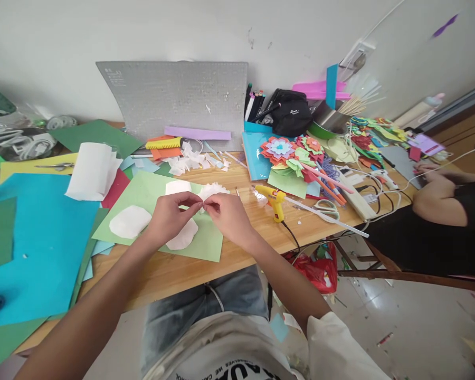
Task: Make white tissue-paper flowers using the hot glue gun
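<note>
My left hand and my right hand meet fingertip to fingertip above a light green sheet. Both are closed in a pinch at the near edge of a piece of white ruffled paper; my right fingers partly cover it. Rounded white paper pieces lie on the sheet: one left of my left hand, another below my hands, and a third just behind my left hand.
A yellow glue gun with a cord and scissors lie to the right. Paper flowers and a pot of sticks stand behind. A white paper roll and blue sheets are left. Another person's arm rests at far right.
</note>
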`<state>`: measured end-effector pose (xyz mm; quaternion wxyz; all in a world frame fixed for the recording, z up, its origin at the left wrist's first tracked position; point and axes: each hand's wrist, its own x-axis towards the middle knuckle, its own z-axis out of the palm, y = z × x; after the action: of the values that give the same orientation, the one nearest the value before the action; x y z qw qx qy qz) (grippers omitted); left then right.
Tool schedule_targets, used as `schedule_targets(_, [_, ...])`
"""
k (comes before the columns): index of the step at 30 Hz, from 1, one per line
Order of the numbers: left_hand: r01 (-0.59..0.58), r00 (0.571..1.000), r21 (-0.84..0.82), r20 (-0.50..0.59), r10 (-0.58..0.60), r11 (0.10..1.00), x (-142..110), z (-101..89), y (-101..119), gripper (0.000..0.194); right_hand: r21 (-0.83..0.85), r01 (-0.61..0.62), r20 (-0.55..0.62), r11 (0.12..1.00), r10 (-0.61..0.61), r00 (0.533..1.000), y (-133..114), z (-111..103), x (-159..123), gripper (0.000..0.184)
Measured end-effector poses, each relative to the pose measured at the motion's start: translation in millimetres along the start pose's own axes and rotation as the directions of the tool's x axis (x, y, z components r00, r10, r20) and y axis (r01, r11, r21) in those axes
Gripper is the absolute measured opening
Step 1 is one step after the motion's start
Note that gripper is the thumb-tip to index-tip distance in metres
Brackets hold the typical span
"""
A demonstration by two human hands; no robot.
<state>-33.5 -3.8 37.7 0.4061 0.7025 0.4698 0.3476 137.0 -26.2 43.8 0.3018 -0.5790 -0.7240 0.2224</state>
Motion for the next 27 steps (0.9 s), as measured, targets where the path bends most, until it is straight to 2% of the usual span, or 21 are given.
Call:
schedule_targets(4, [-0.01,0.999,0.004,-0.036,0.01,1.0,0.5,-0.7,-0.5,0.021,0.032,0.007,-0.044,0.999,-0.005,0.999,0.8,-4.0,-4.8,0.014])
schedule_targets(6, [0.008,0.996,-0.026,-0.084,-0.01,1.0,1.1,0.4,-2.1,0.022,0.102,-0.007,-0.124,0.995,0.02,0.992,5.6,-9.8,-21.8,0.014])
schedule_targets(8, [0.051,0.988,-0.111,-0.14,-0.066,0.993,2.4,2.3,-5.0,0.024,0.152,-0.053,-0.248,0.987,0.09,0.965,14.8,-16.2,-51.6,0.016])
schedule_targets(11, [0.12,0.969,-0.283,-0.176,-0.174,0.952,5.5,5.3,-10.8,0.028,0.128,-0.194,-0.515,0.973,0.232,0.825,37.2,-25.8,-107.3,0.015])
schedule_targets(13, [0.15,0.958,-0.352,-0.179,-0.224,0.924,7.7,6.7,-14.3,0.03,0.055,-0.267,-0.639,0.962,0.239,0.731,54.9,-33.6,-136.8,0.014])
schedule_targets(15, [0.166,0.952,-0.38,-0.181,-0.249,0.91,9.2,7.6,-16.7,0.032,-0.07,-0.328,-0.712,0.942,0.183,0.678,72.1,-43.4,-150.8,0.017])
schedule_targets(17, [0.164,0.951,-0.39,-0.181,-0.25,0.906,9.8,8.4,-18.3,0.033,-0.14,-0.348,-0.722,0.927,0.145,0.677,87.6,-54.2,-148.3,0.03])
schedule_targets(19, [0.157,0.955,-0.402,-0.172,-0.243,0.902,9.7,9.1,-19.5,0.033,-0.145,-0.361,-0.712,0.921,0.156,0.685,101.4,-63.8,-134.5,0.04])
schedule_targets(22, [0.158,0.959,-0.426,-0.15,-0.242,0.891,9.4,9.7,-21.2,0.033,-0.094,-0.409,-0.68,0.907,0.242,0.693,117.8,-72.1,-108.3,0.049])
schedule_targets(27, [0.178,0.954,-0.432,-0.143,-0.262,0.884,9.7,10.2,-22.4,0.035,0.078,-0.429,-0.517,0.9,0.404,0.754,126.3,-71.0,-82.5,0.056])
